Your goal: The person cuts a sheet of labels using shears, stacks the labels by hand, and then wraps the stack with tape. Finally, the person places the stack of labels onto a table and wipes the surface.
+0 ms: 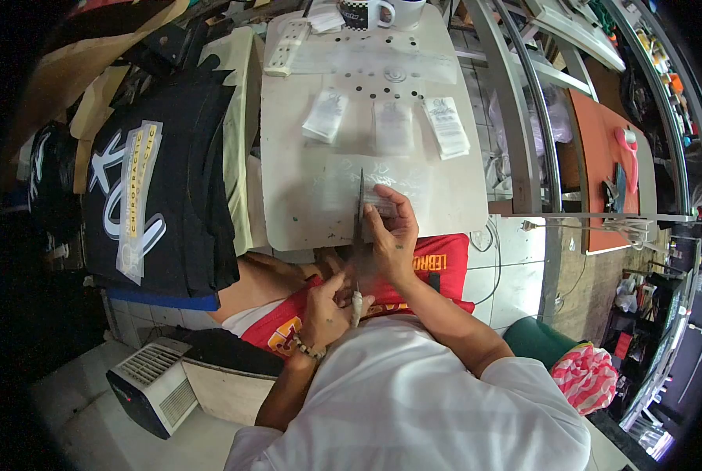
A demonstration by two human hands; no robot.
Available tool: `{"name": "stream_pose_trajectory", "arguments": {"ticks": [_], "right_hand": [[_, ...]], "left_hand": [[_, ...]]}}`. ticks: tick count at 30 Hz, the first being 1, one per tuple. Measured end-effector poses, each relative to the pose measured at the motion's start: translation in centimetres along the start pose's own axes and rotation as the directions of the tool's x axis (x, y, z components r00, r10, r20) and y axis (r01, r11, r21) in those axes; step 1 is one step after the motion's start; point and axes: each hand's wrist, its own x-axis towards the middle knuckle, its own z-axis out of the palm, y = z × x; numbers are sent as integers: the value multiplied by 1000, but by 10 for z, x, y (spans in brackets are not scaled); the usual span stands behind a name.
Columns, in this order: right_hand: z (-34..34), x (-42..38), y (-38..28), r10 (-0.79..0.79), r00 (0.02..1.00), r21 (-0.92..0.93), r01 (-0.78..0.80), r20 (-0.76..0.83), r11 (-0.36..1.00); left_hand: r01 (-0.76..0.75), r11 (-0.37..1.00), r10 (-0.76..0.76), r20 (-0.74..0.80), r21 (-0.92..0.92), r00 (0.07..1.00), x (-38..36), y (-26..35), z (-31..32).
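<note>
In my left hand (327, 311), which wears a bead bracelet, is a pair of scissors (359, 216). Its whitish wrapped handle (356, 309) shows at my lap, and the long dark blades point away from me over the table edge. My right hand (395, 235) is beside the blades, thumb and forefinger pinched on a clear printed film (341, 184). White lettering shows on that film, which lies over the near part of the table (292, 177). Beyond it sit three stacks of small printed film pieces: left (325, 115), middle (393, 128) and right (446, 128).
A clear strip (374, 63) lies farther back, near a power strip (288, 47) and a checkered mug (361, 14). Folded black fabric (182, 188) with a yellow-lettered strip (139, 200) is piled at left. A metal frame (516, 102) stands at right.
</note>
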Motion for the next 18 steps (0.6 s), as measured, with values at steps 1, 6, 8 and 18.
{"name": "stream_pose_trajectory", "arguments": {"ticks": [1,6,8,18], "right_hand": [[1,0,1,-1,1000,37,1,9,999],[1,1,-4,-11,1000,39,11,8,999],[-1,0,-5,2,1000,37,-3,26,999],[2,-8,5,-61,997,-109,66,42,992]], "left_hand": [[0,1000,0,0,0,1000,1,3,0],[-49,994,45,-43,-94,998,1,14,2],[-17,1000,16,-18,-24,1000,0,18,-2],[-94,981,88,-46,-169,995,12,-2,-5]]}}
